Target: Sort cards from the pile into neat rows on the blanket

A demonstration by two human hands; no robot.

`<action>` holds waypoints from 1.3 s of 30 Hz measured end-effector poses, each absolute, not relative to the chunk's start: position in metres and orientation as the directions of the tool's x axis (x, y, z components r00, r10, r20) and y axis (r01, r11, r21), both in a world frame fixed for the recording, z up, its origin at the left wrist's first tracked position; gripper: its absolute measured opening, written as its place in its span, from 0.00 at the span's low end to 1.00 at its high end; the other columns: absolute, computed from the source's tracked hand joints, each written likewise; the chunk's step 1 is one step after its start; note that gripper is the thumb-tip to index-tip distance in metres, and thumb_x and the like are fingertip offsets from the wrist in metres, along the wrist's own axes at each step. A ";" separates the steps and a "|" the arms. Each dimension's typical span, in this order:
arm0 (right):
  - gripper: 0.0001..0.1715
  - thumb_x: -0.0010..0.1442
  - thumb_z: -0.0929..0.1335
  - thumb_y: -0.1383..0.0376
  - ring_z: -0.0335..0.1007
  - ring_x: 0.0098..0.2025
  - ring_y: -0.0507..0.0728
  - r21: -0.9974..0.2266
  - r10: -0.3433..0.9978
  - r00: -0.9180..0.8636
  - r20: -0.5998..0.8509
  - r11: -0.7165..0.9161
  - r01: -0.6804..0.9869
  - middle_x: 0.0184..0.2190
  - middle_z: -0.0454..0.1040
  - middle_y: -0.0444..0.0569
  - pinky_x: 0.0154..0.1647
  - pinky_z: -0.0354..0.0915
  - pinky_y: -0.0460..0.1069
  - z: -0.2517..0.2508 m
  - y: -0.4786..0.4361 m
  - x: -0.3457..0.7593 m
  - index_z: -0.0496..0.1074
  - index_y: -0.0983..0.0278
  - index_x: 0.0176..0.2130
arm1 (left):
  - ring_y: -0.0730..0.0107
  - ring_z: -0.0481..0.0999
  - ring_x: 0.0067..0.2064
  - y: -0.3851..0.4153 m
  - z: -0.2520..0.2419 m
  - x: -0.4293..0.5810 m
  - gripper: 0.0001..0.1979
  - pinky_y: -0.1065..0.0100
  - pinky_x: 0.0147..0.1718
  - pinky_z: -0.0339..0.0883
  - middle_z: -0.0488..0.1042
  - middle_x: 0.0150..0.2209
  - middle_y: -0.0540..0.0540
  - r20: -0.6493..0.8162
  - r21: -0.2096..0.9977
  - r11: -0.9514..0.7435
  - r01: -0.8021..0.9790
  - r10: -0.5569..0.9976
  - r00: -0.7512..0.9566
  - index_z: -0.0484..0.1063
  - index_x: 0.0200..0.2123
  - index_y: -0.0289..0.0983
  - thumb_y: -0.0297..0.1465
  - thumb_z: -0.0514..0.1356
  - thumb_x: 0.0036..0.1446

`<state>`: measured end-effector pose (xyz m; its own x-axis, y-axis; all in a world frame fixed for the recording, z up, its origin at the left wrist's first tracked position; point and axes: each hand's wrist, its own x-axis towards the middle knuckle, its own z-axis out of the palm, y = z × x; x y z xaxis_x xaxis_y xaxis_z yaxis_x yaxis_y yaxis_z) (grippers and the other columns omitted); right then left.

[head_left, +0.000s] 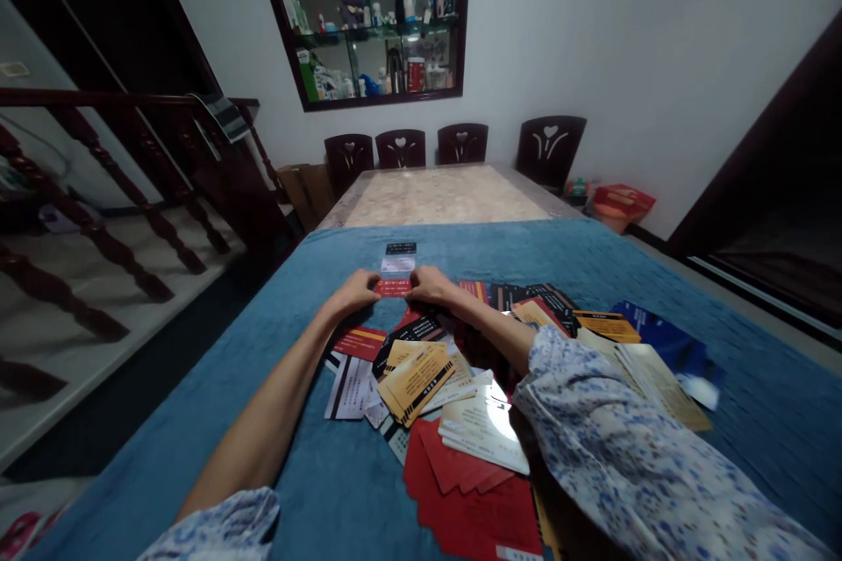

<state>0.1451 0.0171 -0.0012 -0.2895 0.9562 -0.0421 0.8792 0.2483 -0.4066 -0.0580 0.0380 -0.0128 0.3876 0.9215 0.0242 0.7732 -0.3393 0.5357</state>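
Observation:
A red card (393, 288) lies flat at the middle of the blue cloth, pinched at its two short ends. My left hand (357, 293) closes on its left end, and my right hand (431, 285) closes on its right end. Directly beyond it are a white card (398, 264) and a black card (401, 249), lined up in a column. Nearer to me spreads a loose pile of cards: yellow cards (417, 381), white cards (483, 421) and red cards (474, 500). My right forearm passes over part of this pile and hides some of it.
A blue cloth (263, 386) covers the near part of the long table, whose bare top (447, 193) shows beyond. Blue cards (671, 342) lie at the right. Dark chairs (401, 147) stand at the far end, and a wooden railing (98, 166) runs along the left.

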 end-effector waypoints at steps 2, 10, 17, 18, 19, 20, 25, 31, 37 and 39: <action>0.19 0.52 0.71 0.62 0.75 0.40 0.59 -0.399 0.954 -0.295 -0.045 0.254 0.881 0.39 0.80 0.54 0.35 0.66 0.46 -0.001 0.017 0.145 0.78 0.69 0.43 | 0.67 0.70 0.30 0.037 -0.013 -0.058 0.13 0.69 0.29 0.61 0.74 0.27 0.49 0.042 0.526 -0.340 0.780 0.926 0.375 0.76 0.30 0.33 0.28 0.57 0.38; 0.16 0.56 0.70 0.62 0.74 0.40 0.57 -0.384 0.933 -0.360 -0.004 0.330 0.862 0.39 0.80 0.53 0.36 0.64 0.44 0.005 0.017 0.153 0.78 0.69 0.42 | 0.64 0.72 0.33 0.026 -0.009 -0.053 0.12 0.67 0.36 0.65 0.74 0.28 0.46 0.096 0.422 -0.369 0.828 0.926 0.364 0.76 0.32 0.33 0.27 0.57 0.41; 0.14 0.59 0.69 0.65 0.74 0.41 0.56 -0.402 0.892 -0.448 0.066 0.435 0.806 0.41 0.80 0.52 0.38 0.61 0.44 0.012 0.004 0.167 0.77 0.69 0.44 | 0.58 0.73 0.40 0.023 -0.012 -0.052 0.12 0.63 0.43 0.67 0.75 0.34 0.43 0.172 0.346 -0.342 0.874 0.939 0.299 0.76 0.33 0.33 0.27 0.59 0.42; 0.14 0.59 0.69 0.66 0.74 0.42 0.56 -0.411 0.887 -0.456 0.081 0.446 0.795 0.41 0.80 0.52 0.39 0.61 0.44 0.013 0.002 0.170 0.77 0.69 0.45 | 0.58 0.73 0.40 0.023 -0.013 -0.052 0.12 0.63 0.44 0.67 0.74 0.34 0.43 0.178 0.347 -0.345 0.872 0.937 0.300 0.76 0.33 0.33 0.27 0.59 0.43; 0.15 0.59 0.69 0.66 0.74 0.42 0.56 -0.422 0.882 -0.461 0.098 0.456 0.783 0.42 0.80 0.52 0.39 0.62 0.44 0.013 0.000 0.172 0.77 0.69 0.45 | 0.58 0.73 0.40 0.023 -0.013 -0.053 0.12 0.63 0.44 0.67 0.74 0.33 0.43 0.182 0.346 -0.353 0.869 0.934 0.307 0.76 0.33 0.33 0.27 0.59 0.43; 0.15 0.59 0.69 0.66 0.74 0.43 0.56 -0.433 0.878 -0.464 0.113 0.464 0.773 0.43 0.80 0.52 0.40 0.62 0.44 0.014 -0.002 0.175 0.78 0.68 0.45 | 0.58 0.73 0.40 0.023 -0.014 -0.053 0.11 0.62 0.44 0.67 0.74 0.33 0.43 0.184 0.343 -0.362 0.867 0.931 0.316 0.76 0.33 0.33 0.27 0.59 0.44; 0.19 0.59 0.68 0.67 0.75 0.46 0.57 -0.464 0.873 -0.464 0.152 0.477 0.746 0.46 0.80 0.51 0.45 0.64 0.46 0.017 -0.012 0.190 0.77 0.67 0.49 | 0.58 0.72 0.41 0.018 -0.012 -0.052 0.12 0.60 0.47 0.66 0.74 0.34 0.42 0.190 0.328 -0.365 0.871 0.929 0.318 0.77 0.36 0.32 0.28 0.58 0.47; 0.18 0.60 0.68 0.66 0.73 0.47 0.58 -0.382 0.847 -0.497 0.189 0.529 0.757 0.46 0.79 0.52 0.46 0.62 0.47 0.016 -0.032 0.207 0.78 0.66 0.49 | 0.56 0.73 0.46 0.006 -0.008 -0.045 0.15 0.63 0.50 0.66 0.75 0.41 0.40 0.165 0.237 -0.335 0.912 0.939 0.302 0.76 0.43 0.33 0.27 0.57 0.52; 0.15 0.64 0.66 0.63 0.70 0.46 0.59 -0.302 0.811 -0.532 0.242 0.584 0.753 0.43 0.78 0.55 0.46 0.60 0.49 0.012 -0.053 0.233 0.78 0.65 0.47 | 0.50 0.69 0.55 -0.020 0.000 -0.020 0.19 0.52 0.53 0.64 0.71 0.51 0.36 0.192 0.220 -0.373 0.901 0.922 0.335 0.73 0.52 0.34 0.28 0.55 0.57; 0.15 0.63 0.67 0.65 0.69 0.47 0.59 -0.271 0.805 -0.530 0.267 0.590 0.761 0.44 0.77 0.55 0.47 0.59 0.50 0.010 -0.059 0.244 0.77 0.64 0.47 | 0.50 0.69 0.55 -0.030 0.003 -0.007 0.19 0.51 0.54 0.63 0.71 0.53 0.36 0.238 0.252 -0.432 0.866 0.895 0.377 0.73 0.53 0.35 0.28 0.56 0.58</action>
<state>0.2440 -0.0591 0.0098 -0.5297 0.8051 0.2669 0.7605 0.5902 -0.2708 -0.0067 -0.0301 0.0031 0.3770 0.8952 0.2376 0.8660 -0.4316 0.2523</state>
